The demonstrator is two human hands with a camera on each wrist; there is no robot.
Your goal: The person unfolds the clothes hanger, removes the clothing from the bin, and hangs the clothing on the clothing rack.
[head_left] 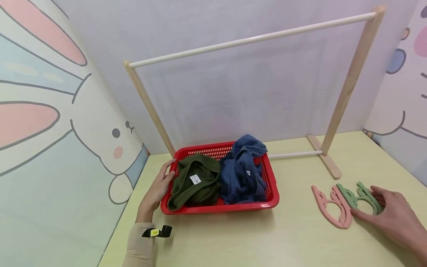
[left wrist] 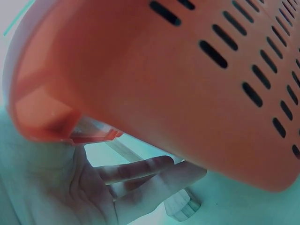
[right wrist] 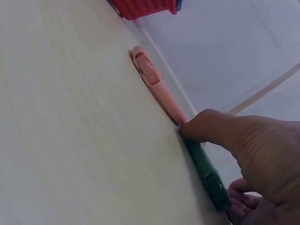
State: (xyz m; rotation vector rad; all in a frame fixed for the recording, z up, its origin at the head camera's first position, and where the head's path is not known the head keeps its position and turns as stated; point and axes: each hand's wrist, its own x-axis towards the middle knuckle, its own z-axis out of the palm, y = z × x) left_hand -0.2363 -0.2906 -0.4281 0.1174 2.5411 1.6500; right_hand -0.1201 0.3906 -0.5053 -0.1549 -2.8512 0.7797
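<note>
The person's left hand (head_left: 161,187) lay against the left side of a red plastic basket (head_left: 220,208), its fingers stretched out straight along the outside, beneath the rim. Just right of those fingers I could see a dark green garment (head_left: 207,171) with a white label, and farther from them a blue garment (head_left: 242,174), both bundled in the basket. The right hand (head_left: 397,215) gripped a green folding hanger (head_left: 348,197) between thumb and fingers on the pale surface (head_left: 293,230). A pink folding hanger (head_left: 346,211) lay just past that thumb, toward the basket. Beyond both hands' fingers stood a wooden rack (head_left: 348,81).
</note>
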